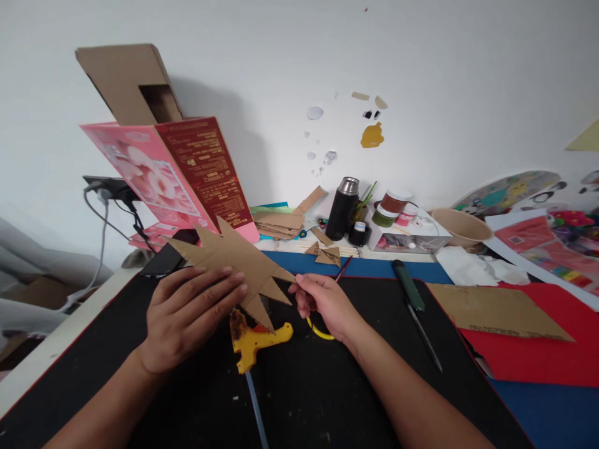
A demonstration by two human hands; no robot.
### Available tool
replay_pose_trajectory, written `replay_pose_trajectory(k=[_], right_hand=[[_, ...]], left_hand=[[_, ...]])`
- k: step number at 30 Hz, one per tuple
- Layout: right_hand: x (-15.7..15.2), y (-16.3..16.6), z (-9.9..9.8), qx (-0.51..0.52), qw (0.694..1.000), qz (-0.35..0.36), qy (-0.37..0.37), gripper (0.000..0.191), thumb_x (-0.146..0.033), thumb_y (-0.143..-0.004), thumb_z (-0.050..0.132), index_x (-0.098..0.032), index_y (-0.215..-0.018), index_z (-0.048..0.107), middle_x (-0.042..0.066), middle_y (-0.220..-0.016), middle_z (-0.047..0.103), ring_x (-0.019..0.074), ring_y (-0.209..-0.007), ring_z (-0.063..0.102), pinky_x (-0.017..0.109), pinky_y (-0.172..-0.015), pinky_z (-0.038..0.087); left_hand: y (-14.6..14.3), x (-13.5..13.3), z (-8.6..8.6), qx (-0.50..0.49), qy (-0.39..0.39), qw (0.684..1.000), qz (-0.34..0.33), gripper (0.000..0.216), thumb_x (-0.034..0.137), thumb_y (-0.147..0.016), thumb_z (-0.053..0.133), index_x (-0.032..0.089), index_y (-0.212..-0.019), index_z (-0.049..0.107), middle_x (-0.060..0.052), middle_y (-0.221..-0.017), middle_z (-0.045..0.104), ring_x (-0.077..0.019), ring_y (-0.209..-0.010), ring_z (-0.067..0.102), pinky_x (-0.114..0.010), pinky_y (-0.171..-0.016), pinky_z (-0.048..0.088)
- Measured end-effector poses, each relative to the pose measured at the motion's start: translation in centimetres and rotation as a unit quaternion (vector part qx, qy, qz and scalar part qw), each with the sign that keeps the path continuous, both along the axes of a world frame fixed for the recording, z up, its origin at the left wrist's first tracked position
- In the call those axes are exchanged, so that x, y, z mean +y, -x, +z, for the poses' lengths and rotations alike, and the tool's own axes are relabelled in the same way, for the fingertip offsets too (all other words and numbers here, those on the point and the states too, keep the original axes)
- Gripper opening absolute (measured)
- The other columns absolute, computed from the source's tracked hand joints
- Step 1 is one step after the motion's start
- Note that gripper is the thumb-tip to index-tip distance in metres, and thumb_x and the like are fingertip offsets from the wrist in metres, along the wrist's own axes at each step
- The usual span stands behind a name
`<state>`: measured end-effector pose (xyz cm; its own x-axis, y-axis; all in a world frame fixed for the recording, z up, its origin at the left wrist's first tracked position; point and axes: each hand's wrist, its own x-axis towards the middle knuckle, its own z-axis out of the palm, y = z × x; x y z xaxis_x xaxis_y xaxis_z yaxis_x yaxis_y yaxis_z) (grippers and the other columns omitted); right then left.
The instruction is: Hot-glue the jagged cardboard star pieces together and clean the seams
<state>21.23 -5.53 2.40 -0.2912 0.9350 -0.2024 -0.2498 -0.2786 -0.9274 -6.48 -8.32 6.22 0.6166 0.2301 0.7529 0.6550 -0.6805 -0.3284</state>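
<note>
A flat brown cardboard cutout (pixel 241 257) with several pointed spikes is between my hands, tilted over the black mat. My left hand (pixel 189 312) has its fingers laid together across the lower left part of the cutout; its thumb is hidden. With thumb and fingers, my right hand (pixel 322 299) pinches the tip of a spike on the right. Under the cutout, a yellow glue gun (pixel 255 342) lies on the mat, partly covered, with a long translucent glue stick (pixel 256 408) coming out of it. A curved yellow loop (pixel 321 330) shows beneath my right hand, the rest hidden.
A green-handled knife-like tool (pixel 412 299) lies right of my right hand, near a cardboard sheet (pixel 496 308) on red paper (pixel 552 358). Behind stand a black thermos (pixel 343 212), paint jars (pixel 393 202) and small cardboard scraps (pixel 327 254). A pink box (pixel 150 174) rises at left.
</note>
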Motion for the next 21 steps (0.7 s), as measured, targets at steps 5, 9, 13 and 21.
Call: replay_pose_trajectory(k=[5, 9, 13, 21], right_hand=[[0.01, -0.08, -0.1, -0.006, 1.0, 0.001, 0.004, 0.054, -0.07, -0.074, 0.086, -0.017, -0.077, 0.075, -0.004, -0.053, 0.06, 0.0104, -0.045, 0.054, 0.024, -0.047, 0.04], [0.09, -0.15, -0.17, -0.006, 1.0, -0.001, 0.001, 0.053, -0.069, -0.074, 0.086, -0.018, -0.076, 0.074, -0.004, -0.053, 0.059, 0.0104, -0.045, 0.053, 0.024, -0.047, 0.039], [0.09, -0.2, -0.14, -0.009, 1.0, 0.001, -0.002, 0.053, -0.07, -0.074, 0.086, -0.018, -0.074, 0.072, -0.005, -0.052, 0.058, 0.0109, -0.045, 0.053, 0.025, -0.047, 0.039], [0.07, -0.27, -0.08, -0.021, 1.0, -0.004, -0.011, 0.054, -0.071, -0.074, 0.085, -0.018, -0.074, 0.071, -0.005, -0.052, 0.057, 0.0111, -0.045, 0.053, 0.026, -0.049, 0.04]], left_hand=[[0.08, 0.1, 0.35, 0.005, -0.008, 1.0, 0.004, 0.031, 0.008, -0.102, 0.063, 0.02, -0.129, 0.073, -0.005, -0.122, 0.083, -0.0239, -0.113, 0.078, -0.043, -0.1, 0.052], [0.21, 0.15, 0.38, 0.001, -0.009, 1.0, 0.005, 0.033, 0.008, -0.1, 0.066, 0.021, -0.13, 0.073, -0.005, -0.12, 0.084, -0.0238, -0.112, 0.077, -0.043, -0.1, 0.051], [0.27, 0.16, 0.23, 0.0, -0.003, 1.0, 0.009, 0.035, 0.007, -0.101, 0.065, 0.023, -0.131, 0.073, -0.004, -0.122, 0.083, -0.0233, -0.113, 0.077, -0.043, -0.101, 0.051], [0.15, 0.17, 0.4, 0.007, -0.008, 1.0, 0.006, 0.032, 0.008, -0.1, 0.066, 0.019, -0.129, 0.073, -0.006, -0.119, 0.084, -0.0243, -0.111, 0.078, -0.044, -0.099, 0.052]])
